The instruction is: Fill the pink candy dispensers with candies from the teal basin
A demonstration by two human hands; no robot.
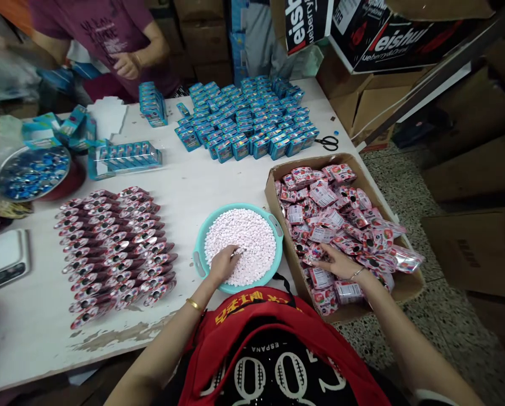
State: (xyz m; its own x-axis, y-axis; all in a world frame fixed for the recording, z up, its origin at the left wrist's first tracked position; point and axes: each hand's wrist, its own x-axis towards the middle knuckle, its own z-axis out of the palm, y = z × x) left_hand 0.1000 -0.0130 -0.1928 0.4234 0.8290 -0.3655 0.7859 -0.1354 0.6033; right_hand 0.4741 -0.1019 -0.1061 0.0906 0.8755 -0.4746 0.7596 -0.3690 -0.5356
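Note:
My left hand (pixel 224 264) is at the left part of a turquoise basin (pixel 202 237) full of small white tablets (pixel 252 234). Its fingers are pinched together at the tablets; a small greyish thing shows at the fingertips, too small to name. On the right, my right hand (pixel 339 263) reaches into a cardboard box (pixel 273 197) heaped with pink-and-white printed packets (pixel 322 194). Thumb and fingers close around the edge of one pink packet (pixel 313 255) that lies among the others.
Rows of pink packets (pixel 117 248) stand on the white table (pixel 193 175) at left, near a scale (pixel 5 259). Behind are many blue boxes (pixel 248 124), scissors (pixel 329 142) and a metal bowl (pixel 35 172) of blue wrapped pieces. A co-worker (pixel 104 45) stands across the table.

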